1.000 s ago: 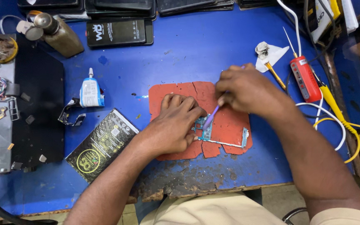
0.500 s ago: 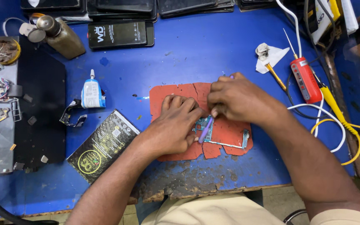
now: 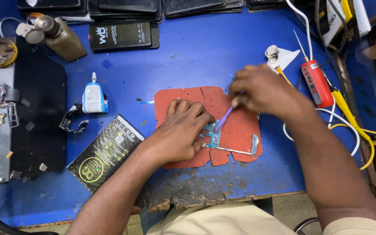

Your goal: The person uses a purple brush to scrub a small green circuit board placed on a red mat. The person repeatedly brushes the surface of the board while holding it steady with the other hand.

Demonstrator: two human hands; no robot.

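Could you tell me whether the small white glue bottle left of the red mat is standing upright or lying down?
Lying down. The white glue bottle rests flat on the blue table, its nozzle pointing toward the far edge, its full side visible from above.

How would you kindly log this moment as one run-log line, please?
left hand: pressing circuit board onto red mat | right hand: holding purple brush, tip on board | surface: blue bench

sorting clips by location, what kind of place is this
Most likely a phone repair bench. A bare circuit board lies on a cracked red mat, pinned by the left hand while the right hand works a purple tool on it. Phones are stacked behind.
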